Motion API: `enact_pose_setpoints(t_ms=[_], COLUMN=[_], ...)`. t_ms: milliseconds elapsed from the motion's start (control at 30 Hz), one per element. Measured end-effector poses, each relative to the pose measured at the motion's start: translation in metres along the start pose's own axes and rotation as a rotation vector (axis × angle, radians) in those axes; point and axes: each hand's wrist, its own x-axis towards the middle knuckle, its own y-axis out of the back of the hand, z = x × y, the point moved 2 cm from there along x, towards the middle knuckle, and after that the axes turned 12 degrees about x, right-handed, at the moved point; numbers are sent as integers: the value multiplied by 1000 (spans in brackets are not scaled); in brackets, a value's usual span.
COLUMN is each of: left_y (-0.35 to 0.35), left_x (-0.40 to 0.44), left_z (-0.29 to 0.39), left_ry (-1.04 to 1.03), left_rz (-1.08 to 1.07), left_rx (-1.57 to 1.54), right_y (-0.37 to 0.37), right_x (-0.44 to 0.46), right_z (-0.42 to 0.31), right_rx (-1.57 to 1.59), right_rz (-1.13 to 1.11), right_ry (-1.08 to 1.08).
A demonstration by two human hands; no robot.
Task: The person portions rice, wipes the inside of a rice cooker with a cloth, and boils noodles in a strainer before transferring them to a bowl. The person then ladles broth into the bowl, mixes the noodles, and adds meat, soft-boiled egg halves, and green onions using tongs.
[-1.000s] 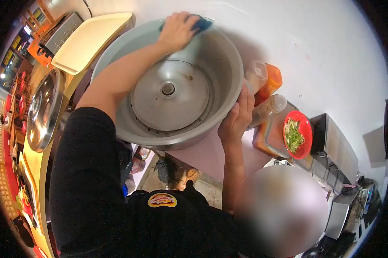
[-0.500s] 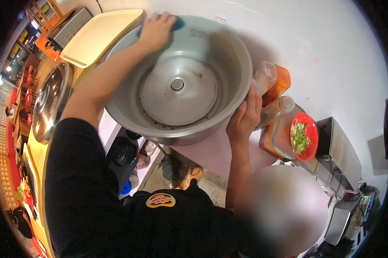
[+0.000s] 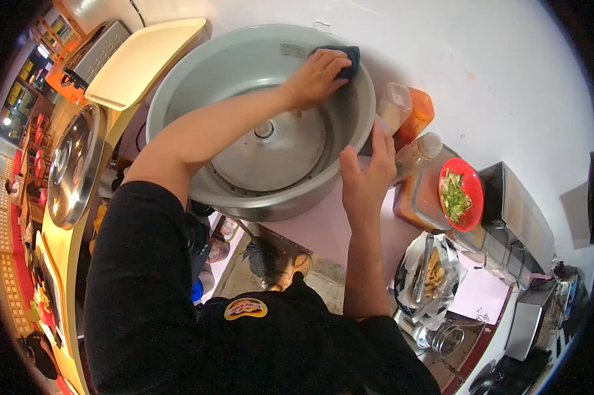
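My left hand [image 3: 316, 78] is closed on a dark teal cloth [image 3: 351, 58] and presses it to the upper right inner wall of a large round metal pot [image 3: 198, 59]. My left forearm crosses over the pot, whose inside shows a flat disc with a central knob. At the pot's right outer side, my right hand [image 3: 369, 178] has its thumb and fingers spread, close against the rim. Whether the fingertips touch it is hard to tell. A clear-capped bottle [image 3: 418, 155] stands just right of this hand.
An orange container [image 3: 415, 118] and a red bowl of chopped greens [image 3: 461, 194] are on the right. Below them is a paper-lined bowl [image 3: 432, 273] with food and tongs. A cream tray [image 3: 139, 62] and shiny round lid [image 3: 76, 168] lie left.
My left hand has moved the cloth rightward along the pot's inner wall. My right hand has loosened from the rim, fingers spreading. The paper-lined bowl, earlier behind a blurred patch, now shows.
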Motion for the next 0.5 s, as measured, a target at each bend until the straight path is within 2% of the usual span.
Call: enact_pose_setpoints(t_ms=[33, 133, 233, 267, 300, 400, 433, 500], left_y=[4, 20, 2, -7, -11, -3, 2, 18], left_x=[0, -9, -2, 4, 8, 25, 22, 14], left_z=[-9, -45, -37, -23, -17, -14, -26, -56], left_ry=[3, 305, 333, 202, 202, -130, -127, 13], left_rz=[-4, 112, 92, 205, 204, 50, 51, -2], left_rx=[2, 405, 304, 196, 194, 66, 72, 392], right_y=[1, 1, -1, -1, -1, 0, 0, 2], right_x=[-4, -12, -11, -11, -11, -14, -13, -15], right_z=[-3, -8, -7, -7, -6, -7, -7, -8], right_rx=[2, 5, -5, -5, -7, -4, 5, -20], right_rz=[2, 26, 41, 40, 38, 41, 39, 18], right_ry=[-35, -28, 4, 5, -5, -13, -4, 7])
